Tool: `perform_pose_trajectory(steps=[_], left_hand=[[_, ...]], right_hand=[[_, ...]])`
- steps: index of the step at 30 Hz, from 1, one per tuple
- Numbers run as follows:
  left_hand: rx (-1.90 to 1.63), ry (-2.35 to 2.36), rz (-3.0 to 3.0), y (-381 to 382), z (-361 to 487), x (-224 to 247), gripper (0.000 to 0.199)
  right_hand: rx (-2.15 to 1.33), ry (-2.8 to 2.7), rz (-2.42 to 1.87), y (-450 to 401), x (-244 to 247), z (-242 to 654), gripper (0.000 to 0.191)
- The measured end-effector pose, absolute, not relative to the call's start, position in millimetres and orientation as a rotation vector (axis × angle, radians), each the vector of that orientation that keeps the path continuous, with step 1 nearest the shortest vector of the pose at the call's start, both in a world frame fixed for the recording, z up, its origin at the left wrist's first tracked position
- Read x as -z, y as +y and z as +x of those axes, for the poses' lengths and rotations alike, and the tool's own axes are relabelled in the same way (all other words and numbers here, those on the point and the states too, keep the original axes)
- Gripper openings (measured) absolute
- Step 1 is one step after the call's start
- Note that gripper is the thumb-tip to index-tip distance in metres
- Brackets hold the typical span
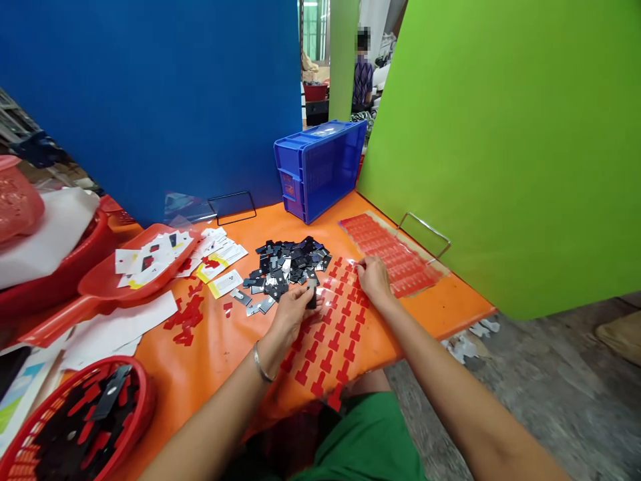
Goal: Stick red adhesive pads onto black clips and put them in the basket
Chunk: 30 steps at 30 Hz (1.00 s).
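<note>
My left hand (pixel 293 309), with a bracelet at its wrist, is closed on a small black piece (pixel 312 294). Just beyond it lies a pile of black and metallic pieces (pixel 295 259). My right hand (pixel 373 277) is to the right, its fingers pinched at the upper edge of a clear sheet with rows of red T-shaped stickers (pixel 331 341); what they pinch is too small to make out. Another sheet of red stickers (pixel 395 250) lies flat beyond my right hand. Loose red pieces (pixel 187 314) are scattered on the orange table (pixel 220 374).
A blue crate (pixel 320 170) stands on its side at the back. On the left are a red scoop (pixel 107 284) with cards and a red basket (pixel 143 401) of black and red pieces. Blue and green panels border the table. A person (pixel 362 77) is in the background.
</note>
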<state>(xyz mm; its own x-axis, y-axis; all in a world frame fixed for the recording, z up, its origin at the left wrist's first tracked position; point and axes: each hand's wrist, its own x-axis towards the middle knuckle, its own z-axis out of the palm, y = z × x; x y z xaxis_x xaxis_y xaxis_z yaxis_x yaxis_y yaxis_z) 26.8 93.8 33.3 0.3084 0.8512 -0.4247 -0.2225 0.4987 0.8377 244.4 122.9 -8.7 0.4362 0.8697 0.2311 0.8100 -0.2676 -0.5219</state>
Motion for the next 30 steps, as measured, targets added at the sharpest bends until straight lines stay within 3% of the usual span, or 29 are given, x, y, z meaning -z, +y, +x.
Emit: perform_pose_trajectory(steps=[13,21,30], left_hand=[[-0.773,1.092,0.866,158,120,-31,0.023],[-0.755,1.146,0.881,179,150,-14,0.024],[-0.716,1.227,0.843,188,154,-4,0.022]], right_hand=[[-0.259,-1.357,-2.351,138,0,246,0.013],[-0.064,-1.489,-2.238,122,8,237,0.023],[-0.094,-1.366,-2.061,120,14,242,0.01]])
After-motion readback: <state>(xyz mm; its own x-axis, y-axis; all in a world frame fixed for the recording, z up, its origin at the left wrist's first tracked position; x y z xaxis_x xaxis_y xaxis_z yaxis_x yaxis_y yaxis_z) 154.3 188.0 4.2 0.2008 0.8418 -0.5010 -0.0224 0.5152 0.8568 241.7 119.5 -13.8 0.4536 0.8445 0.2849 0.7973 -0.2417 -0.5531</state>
